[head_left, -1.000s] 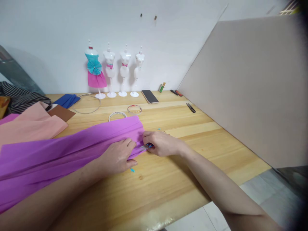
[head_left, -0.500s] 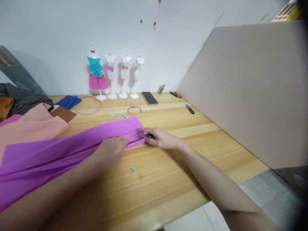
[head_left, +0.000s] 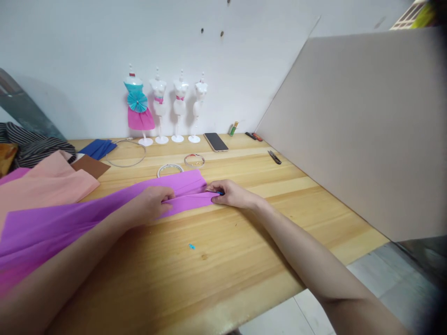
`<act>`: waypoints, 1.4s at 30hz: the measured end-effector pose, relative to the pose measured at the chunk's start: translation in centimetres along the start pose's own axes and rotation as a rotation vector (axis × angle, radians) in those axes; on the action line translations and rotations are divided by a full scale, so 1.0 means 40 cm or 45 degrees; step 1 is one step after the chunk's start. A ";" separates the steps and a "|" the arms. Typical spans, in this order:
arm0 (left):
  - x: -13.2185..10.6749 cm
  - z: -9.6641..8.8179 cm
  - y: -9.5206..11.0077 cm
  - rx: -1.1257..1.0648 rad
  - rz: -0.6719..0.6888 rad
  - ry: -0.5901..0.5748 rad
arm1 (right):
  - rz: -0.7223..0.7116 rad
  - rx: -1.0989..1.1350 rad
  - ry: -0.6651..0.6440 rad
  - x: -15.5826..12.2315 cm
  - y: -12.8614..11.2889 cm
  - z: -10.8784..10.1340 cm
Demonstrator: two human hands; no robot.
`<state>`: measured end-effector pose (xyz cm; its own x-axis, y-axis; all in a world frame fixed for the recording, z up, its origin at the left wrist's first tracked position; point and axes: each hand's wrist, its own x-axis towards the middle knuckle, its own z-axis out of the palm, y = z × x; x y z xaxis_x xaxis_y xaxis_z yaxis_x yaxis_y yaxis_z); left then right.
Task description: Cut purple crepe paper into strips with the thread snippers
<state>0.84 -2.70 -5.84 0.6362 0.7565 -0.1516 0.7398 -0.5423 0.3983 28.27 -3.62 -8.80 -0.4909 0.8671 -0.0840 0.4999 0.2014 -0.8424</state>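
Note:
A long folded purple sheet (head_left: 115, 201), thin cloth or crepe paper, stretches from the left edge to the middle of the wooden table. My left hand (head_left: 150, 202) is closed on its near layer, with fingers and thumb pinching a fold. At the sheet's right end, my right hand (head_left: 230, 193) grips small scissors (head_left: 219, 191) with blue on the handle. Their blades point left along the folded layers and are partly hidden by the fingers. A strip of the sheet (head_left: 195, 201) lies between the two hands. Just nearer to me rests a tiny blue scrap (head_left: 192, 246).
Small white mannequins (head_left: 179, 107) stand along the wall, one dressed in blue and pink. A phone (head_left: 215, 142), two rings (head_left: 194, 160), a cable (head_left: 125, 165) and dark snips (head_left: 274, 157) lie on the table. Peach sheets (head_left: 45, 179) are at left; a partition (head_left: 366, 139) rises at right.
My left hand has shifted left and now pinches the near layer. A gap has opened between the layers at the right end, where the scissors have turned slightly and sit a little higher.

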 end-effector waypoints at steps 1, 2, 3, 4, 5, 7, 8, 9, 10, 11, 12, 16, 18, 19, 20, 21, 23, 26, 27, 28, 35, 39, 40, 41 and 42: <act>0.001 -0.005 -0.006 -0.006 -0.013 -0.015 | 0.014 0.015 0.006 0.000 -0.001 0.000; 0.001 -0.009 -0.010 0.008 -0.025 -0.022 | 0.025 0.025 0.009 0.000 -0.003 0.000; 0.003 -0.010 -0.015 0.032 -0.040 -0.021 | 0.032 0.031 0.011 0.000 -0.005 -0.001; 0.004 -0.010 -0.018 0.058 -0.053 -0.019 | 0.039 0.037 0.011 -0.001 -0.009 -0.002; 0.005 -0.007 -0.021 0.079 -0.064 -0.016 | 0.042 0.043 0.008 -0.002 -0.011 -0.002; 0.007 0.000 -0.024 0.118 -0.075 -0.015 | 0.050 0.029 0.014 -0.002 -0.014 -0.002; 0.007 0.003 -0.023 0.143 -0.079 -0.016 | 0.054 0.009 0.028 -0.001 -0.013 -0.001; 0.006 0.006 -0.022 0.174 -0.088 -0.017 | 0.059 -0.018 0.045 0.000 -0.011 0.001; 0.004 0.008 -0.019 0.214 -0.102 -0.018 | 0.063 -0.050 0.068 0.002 -0.008 0.004; 0.002 0.009 -0.014 0.258 -0.124 -0.019 | 0.067 -0.083 0.094 0.004 -0.004 0.007; -0.002 0.010 -0.009 0.306 -0.150 -0.023 | 0.073 -0.113 0.121 0.007 0.000 0.011; -0.015 0.011 0.017 0.463 -0.248 -0.046 | 0.129 -0.242 0.243 0.014 0.009 0.026; -0.019 0.010 0.026 0.499 -0.270 -0.044 | 0.164 -0.304 0.294 0.015 0.007 0.033; -0.021 0.009 0.028 0.504 -0.275 -0.043 | 0.179 -0.331 0.313 0.015 0.004 0.037; -0.022 0.007 0.030 0.503 -0.276 -0.043 | 0.191 -0.353 0.329 0.015 0.001 0.040; -0.023 0.006 0.030 0.500 -0.277 -0.045 | 0.201 -0.373 0.345 0.015 -0.002 0.044; -0.024 0.002 0.029 0.500 -0.289 -0.051 | 0.217 -0.405 0.378 0.015 -0.007 0.051; -0.024 0.001 0.024 0.519 -0.304 -0.051 | 0.232 -0.431 0.428 0.018 -0.008 0.055; -0.024 0.002 0.022 0.524 -0.302 -0.048 | 0.237 -0.433 0.448 0.019 -0.005 0.053; -0.023 0.003 0.019 0.525 -0.297 -0.045 | 0.243 -0.431 0.471 0.020 0.000 0.049; -0.014 0.009 0.014 0.507 -0.349 -0.096 | 0.097 -0.346 0.788 0.012 0.016 0.006; -0.015 0.008 0.013 0.508 -0.324 -0.086 | -0.396 -0.349 0.486 0.001 -0.003 0.034; -0.016 0.008 0.011 0.503 -0.311 -0.082 | -0.456 -0.399 0.382 0.002 -0.004 0.044; -0.016 0.009 0.008 0.497 -0.303 -0.083 | -0.479 -0.440 0.310 0.004 -0.002 0.052; -0.016 0.009 0.005 0.489 -0.296 -0.084 | -0.469 -0.463 0.278 0.008 0.003 0.057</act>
<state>0.66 -3.43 -6.00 0.4467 0.8562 -0.2597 0.8844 -0.4664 -0.0161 26.53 -4.35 -10.14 -0.5398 0.7761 0.3259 0.5558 0.6194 -0.5544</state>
